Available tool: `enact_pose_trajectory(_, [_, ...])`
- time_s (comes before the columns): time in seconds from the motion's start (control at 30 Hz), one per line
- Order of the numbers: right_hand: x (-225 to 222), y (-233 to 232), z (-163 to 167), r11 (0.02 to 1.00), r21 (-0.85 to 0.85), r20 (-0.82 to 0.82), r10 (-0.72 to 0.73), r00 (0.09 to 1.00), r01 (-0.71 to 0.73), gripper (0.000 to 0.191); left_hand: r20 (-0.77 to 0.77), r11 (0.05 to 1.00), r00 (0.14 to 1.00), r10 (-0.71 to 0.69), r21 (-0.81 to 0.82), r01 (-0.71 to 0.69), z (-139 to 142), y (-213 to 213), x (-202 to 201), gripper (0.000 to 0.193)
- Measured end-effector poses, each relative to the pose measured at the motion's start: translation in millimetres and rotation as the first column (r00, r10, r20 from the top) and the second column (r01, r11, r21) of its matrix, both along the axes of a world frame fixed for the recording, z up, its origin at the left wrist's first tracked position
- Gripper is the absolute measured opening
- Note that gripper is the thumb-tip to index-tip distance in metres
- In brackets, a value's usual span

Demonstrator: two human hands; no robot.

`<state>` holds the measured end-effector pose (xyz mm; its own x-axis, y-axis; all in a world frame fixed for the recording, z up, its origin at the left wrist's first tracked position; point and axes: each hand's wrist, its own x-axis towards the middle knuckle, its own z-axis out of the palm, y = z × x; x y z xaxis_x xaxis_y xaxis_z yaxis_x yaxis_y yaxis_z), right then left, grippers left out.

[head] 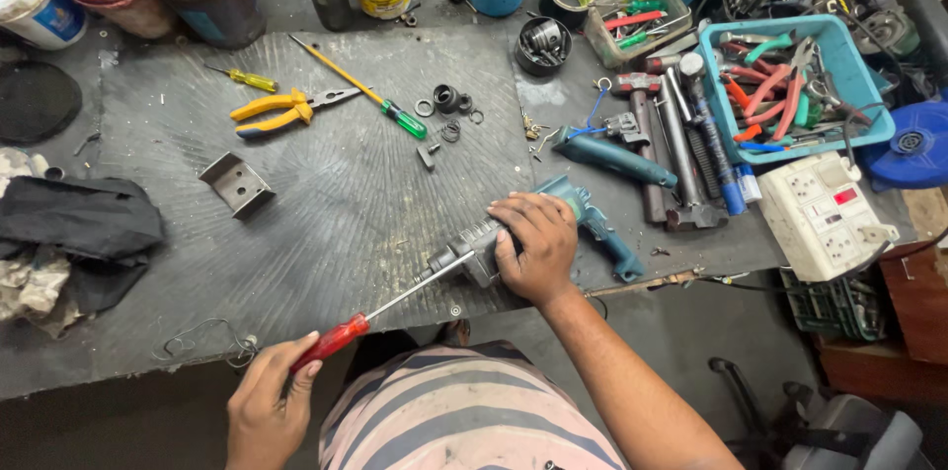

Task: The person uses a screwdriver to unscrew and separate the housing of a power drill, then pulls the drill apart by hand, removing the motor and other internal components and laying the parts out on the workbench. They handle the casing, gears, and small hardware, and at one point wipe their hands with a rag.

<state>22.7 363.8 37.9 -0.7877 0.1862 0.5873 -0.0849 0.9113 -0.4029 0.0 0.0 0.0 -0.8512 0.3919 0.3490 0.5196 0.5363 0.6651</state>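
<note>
Red-handled screwdriver [385, 307] in left hand [265, 409]; right hand [533, 245] pins drill [553, 233].

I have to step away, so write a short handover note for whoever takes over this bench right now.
Left hand: grips the red-handled screwdriver, its tip at the front of the teal power drill.
Right hand: presses the drill down on the grey mat.
Done: small rings and parts lie loose on the mat.
Left: drill body looks closed at the handle; pliers and green-handled screwdriver lie nearby.
</note>
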Motion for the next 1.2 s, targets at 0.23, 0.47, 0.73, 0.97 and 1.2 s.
enact_pose_trajectory(0.23, [-0.2,-0.4,1.2,1.000,0.015,-0.020,0.008,1.000,-0.008,0.023,0.873,0.848,0.413,-0.260,0.411,-0.335,-32.1,-9.6,-17.1,0.039])
enact_pose_trajectory(0.47, [-1.3,0.8,1.2,1.000,0.006,-0.019,0.005,1.000,-0.005,0.022,-0.048,0.999,0.998,-0.037,-0.026,0.036,-1.0,10.0,-0.5,0.037])
enact_pose_trajectory(0.73, [-1.8,1.1,0.8,1.000,0.013,-0.016,0.008,1.000,-0.008,0.023,0.905,0.963,0.417,-0.083,0.180,-0.200,8.3,9.6,-30.2,0.035])
enact_pose_trajectory(0.97, [-1.1,1.4,-0.2,1.000,0.005,-0.019,0.004,1.000,-0.004,0.023,-0.104,0.968,0.986,-0.132,-0.229,0.105,48.9,33.6,-19.6,0.036])
enact_pose_trajectory(1.2, [-1.6,3.0,-0.3,1.000,-0.008,-0.021,0.012,1.000,-0.012,0.024,0.958,0.999,0.284,-0.049,0.052,-0.001,22.7,29.4,-51.2,0.034])
